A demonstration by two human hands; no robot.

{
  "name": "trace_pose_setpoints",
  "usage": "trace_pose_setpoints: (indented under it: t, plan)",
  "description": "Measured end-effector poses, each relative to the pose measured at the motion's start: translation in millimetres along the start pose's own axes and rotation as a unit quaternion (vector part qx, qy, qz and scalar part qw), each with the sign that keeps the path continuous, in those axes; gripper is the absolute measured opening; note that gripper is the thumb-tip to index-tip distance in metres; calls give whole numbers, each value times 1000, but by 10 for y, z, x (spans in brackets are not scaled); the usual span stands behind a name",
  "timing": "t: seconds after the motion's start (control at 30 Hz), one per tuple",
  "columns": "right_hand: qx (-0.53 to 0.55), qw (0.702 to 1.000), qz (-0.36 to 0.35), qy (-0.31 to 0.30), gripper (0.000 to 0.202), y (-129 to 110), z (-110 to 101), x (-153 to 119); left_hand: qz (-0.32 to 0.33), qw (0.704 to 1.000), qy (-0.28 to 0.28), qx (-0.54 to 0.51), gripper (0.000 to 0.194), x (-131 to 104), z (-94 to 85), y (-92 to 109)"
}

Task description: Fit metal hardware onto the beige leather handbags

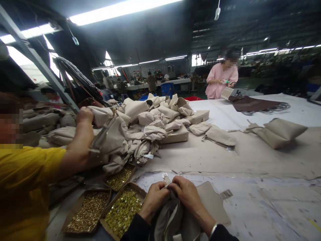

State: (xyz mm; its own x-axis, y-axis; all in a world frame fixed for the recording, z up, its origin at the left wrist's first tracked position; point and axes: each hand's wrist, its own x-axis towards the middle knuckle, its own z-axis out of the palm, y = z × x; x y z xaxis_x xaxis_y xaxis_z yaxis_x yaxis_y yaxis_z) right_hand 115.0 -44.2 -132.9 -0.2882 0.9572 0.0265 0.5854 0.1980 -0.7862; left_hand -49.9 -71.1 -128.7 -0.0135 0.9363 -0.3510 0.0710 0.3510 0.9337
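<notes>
A beige bag (pixel 210 202) lies at the front of the table, its grey lining partly turned outward. My left hand (pixel 155 198) is closed in a pinch on the bag's upper edge. My right hand (pixel 186 191) grips the same edge from the other side, its fingers nearly touching the left ones. Just beyond the fingertips, a short strap with a metal buckle (pixel 165 177) sticks up. A second tab (pixel 226 194) juts out from the flap on the right. Whatever small part might sit between the fingers is hidden.
Left of my hands stand trays of gold-coloured hardware (pixel 122 211) and copper-coloured pieces (pixel 87 209). A co-worker's arm (pixel 77 147) in a yellow sleeve reaches into a heap of beige bags (pixel 160 117). Another bag (pixel 278 132) lies right. A person in pink (pixel 220 78) works across the table.
</notes>
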Motion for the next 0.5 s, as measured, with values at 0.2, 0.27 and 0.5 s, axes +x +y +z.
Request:
trace_pose_setpoints:
  t: [0.2, 0.27, 0.5]
  plan:
    - [2, 1000, -3, -25, 21, 48, -30, 63, 27, 997, 37, 66, 30, -13, 48, 8]
    - [-3, 1000, 1, -19, 22, 34, -29, 46, 45, 991, 72, 106, 25, -33, 93, 9]
    - [59, 998, -23, -20, 31, 55, -42, -54, 109, 949, 169, 242, 17, -219, 245, -38]
